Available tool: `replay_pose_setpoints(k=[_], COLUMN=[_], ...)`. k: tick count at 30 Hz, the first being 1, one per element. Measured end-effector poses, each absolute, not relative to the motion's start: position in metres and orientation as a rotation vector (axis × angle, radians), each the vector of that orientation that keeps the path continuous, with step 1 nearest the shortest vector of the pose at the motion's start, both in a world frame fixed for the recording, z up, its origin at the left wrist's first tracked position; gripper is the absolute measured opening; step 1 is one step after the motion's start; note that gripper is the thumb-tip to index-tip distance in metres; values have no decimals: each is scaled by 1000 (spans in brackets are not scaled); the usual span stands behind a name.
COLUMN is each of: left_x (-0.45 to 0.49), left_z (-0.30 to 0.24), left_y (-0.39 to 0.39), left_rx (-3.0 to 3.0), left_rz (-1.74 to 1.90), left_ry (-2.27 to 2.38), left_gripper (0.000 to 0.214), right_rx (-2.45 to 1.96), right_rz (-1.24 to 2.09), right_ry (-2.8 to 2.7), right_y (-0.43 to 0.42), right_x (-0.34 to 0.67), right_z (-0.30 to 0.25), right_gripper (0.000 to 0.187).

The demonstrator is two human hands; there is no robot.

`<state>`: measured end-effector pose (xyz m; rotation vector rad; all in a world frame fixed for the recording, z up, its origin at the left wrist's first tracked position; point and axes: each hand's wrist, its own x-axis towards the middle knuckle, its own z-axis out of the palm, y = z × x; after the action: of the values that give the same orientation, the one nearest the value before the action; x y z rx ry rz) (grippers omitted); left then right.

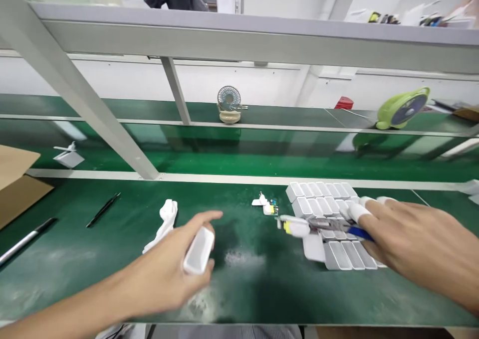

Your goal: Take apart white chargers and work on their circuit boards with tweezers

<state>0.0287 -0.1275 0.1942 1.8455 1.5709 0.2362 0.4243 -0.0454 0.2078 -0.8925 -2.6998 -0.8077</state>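
Note:
My left hand (164, 274) holds a small white open plastic case (199, 252) against the palm, its index finger stretched past it. Over on the right, my right hand (415, 239), with white finger covers on several fingertips, grips blue-handled pliers (331, 224). At the jaws is a white plastic part with a yellow piece (297, 228), slightly blurred; whether the jaws clamp it I cannot tell. A similar small white assembly (268, 207) with yellow and blue bits lies just beyond. Rows of white cases (322, 199) stand beneath and behind the pliers, partly hidden by my hand.
A crumpled white cloth or glove (164, 223) lies beyond my left hand. Two pens, one black (103, 210) and one silver (28, 241), rest farther left near a cardboard box (22, 199). A slanted metal post (93, 99) and shelf with fans (229, 102) stand behind.

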Motion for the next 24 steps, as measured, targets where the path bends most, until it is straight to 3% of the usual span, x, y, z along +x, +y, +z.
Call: replay_pose_setpoints(k=[2, 4, 8, 13, 16, 20, 22, 24], left_x=[30, 27, 21, 15, 6, -9, -15, -16], left_z=[171, 142, 85, 52, 50, 60, 71, 84], left_y=[-106, -87, -73, -82, -93, -108, -114, -120], left_rx=[1994, 2142, 2112, 2067, 2064, 2103, 2148, 2180], left_rz=[405, 509, 681, 709, 681, 573, 596, 729], left_ry=[1573, 1556, 1450, 1390, 1358, 1334, 1366, 1424], left_gripper=[60, 59, 72, 76, 89, 111, 102, 83], right_rx=[-1118, -1378, -1469, -1466, -1412, -1237, -1232, -1306], right_rz=[-717, -345, 421, 950, 1018, 718, 608, 706], right_ry=[-2757, -2944, -3074, -3175, -3200, -3288, -3248, -3130], right_y=[-44, -46, -61, -67, -64, -68, -72, -76], right_x=[418, 403, 361, 322, 318, 336, 348, 357], right_z=[196, 181, 156, 135, 125, 119, 119, 123], right_gripper=[17, 7, 14, 16, 19, 23, 28, 30])
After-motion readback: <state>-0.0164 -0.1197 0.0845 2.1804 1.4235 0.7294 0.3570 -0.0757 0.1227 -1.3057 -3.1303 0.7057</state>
